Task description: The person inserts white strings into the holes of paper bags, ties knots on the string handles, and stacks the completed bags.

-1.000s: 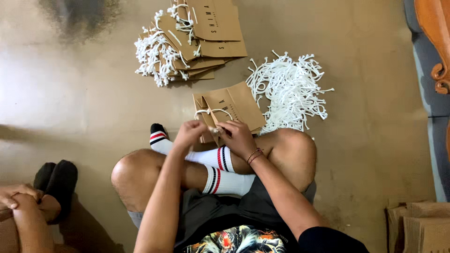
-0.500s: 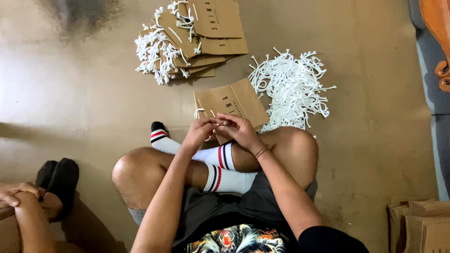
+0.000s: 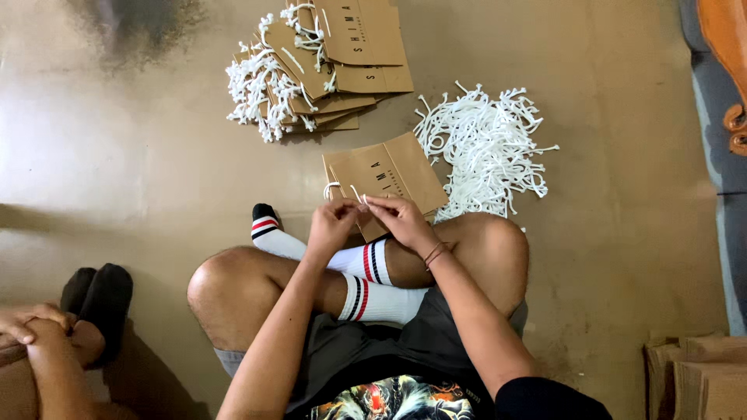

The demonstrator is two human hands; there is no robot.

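Observation:
I sit cross-legged on the floor in striped white socks. My left hand [image 3: 333, 224] and my right hand [image 3: 401, 218] meet at the near edge of a flat brown paper bag [image 3: 389, 177] lying in front of my shins. Both pinch a short white cord [image 3: 356, 196] at the bag's edge; a loop of it shows at the bag's left corner. A heap of loose white cord handles [image 3: 486, 148] lies just right of the bag.
A stack of brown paper bags with white cord handles [image 3: 319, 66] lies farther out on the tan floor. Another person's hand and dark-socked feet [image 3: 97, 299] are at the lower left. Cardboard pieces [image 3: 696, 377] sit at the lower right, a blue and orange object [image 3: 724, 85] at the right edge.
My hands have stayed at the bag's near edge, shifting slightly as the fingers work the white cord. The bag and piles have not moved.

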